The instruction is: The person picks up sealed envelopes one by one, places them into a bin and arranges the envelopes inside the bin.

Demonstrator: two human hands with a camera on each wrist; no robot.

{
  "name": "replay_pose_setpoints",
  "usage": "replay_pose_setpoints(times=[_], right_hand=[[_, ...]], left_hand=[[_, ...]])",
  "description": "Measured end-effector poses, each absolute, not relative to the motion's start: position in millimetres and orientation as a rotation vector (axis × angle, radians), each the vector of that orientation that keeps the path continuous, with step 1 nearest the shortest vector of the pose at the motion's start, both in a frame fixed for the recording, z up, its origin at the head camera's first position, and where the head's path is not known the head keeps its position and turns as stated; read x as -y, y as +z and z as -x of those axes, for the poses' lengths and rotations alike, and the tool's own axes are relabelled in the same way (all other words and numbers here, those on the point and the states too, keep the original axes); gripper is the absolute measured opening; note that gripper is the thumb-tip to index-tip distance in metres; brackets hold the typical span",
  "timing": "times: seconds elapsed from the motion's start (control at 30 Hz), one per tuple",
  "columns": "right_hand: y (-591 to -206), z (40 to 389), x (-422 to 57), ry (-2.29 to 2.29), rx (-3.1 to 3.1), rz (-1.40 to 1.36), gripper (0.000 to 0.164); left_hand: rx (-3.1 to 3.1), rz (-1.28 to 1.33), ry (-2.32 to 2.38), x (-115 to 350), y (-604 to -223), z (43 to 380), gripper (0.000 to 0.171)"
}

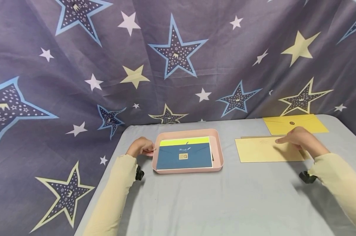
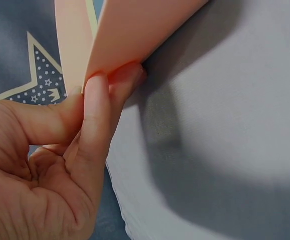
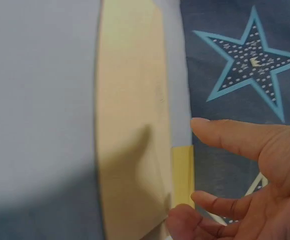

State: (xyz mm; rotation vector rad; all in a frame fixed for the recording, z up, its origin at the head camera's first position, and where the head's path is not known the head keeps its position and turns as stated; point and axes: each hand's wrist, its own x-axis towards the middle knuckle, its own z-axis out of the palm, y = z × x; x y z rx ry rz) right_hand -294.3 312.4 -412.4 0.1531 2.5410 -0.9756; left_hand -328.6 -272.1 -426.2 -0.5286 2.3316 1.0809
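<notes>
Left hand pinching tray at left end, cream envelope under right hand

Stacked envelopes lie in the tray, left of loose envelopes.

Curtained-off spot — kind of room unclear, star-print drape behind, cloth-covered table

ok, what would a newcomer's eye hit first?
Likely the purple-grey star-printed cloth filling the background. Next, the pink rectangular tray on the grey tabletop, its left edge pinched by the left hand, a dark blue paper envelope inside. Then the cream paper envelope to the tray's right, under the right hand.
</notes>
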Motion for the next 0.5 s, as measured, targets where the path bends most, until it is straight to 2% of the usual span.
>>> replay_pose_setpoints(times=[0.13, 0.27, 0.33, 0.43, 0.5], right_hand=[[-423.9, 294.5, -315.8, -0.851, -2.552, -0.204, 0.054], [-432.0, 291.4, -317.2, -0.727, -2.586, -0.215, 0.061], [-433.9, 288.5, -318.1, -0.667, -2.609, -0.2, 0.073], [-435.3, 285.0, -317.8, -0.624, -2.622, -0.181, 0.108], [-435.6, 284.1, -316.6, -0.608, -2.619, -0.184, 0.122]], left_hand=[[-2.326, 0.519, 1.092, 271.9, -427.2, 328.7, 0.011], [-2.322, 0.518, 1.107, 271.5, -426.7, 327.8, 0.017], [-2.321, 0.52, 1.117, 271.3, -426.0, 327.2, 0.021], [-2.324, 0.516, 1.132, 271.2, -424.3, 325.7, 0.025], [-2.323, 0.506, 1.146, 271.6, -423.8, 324.8, 0.026]])
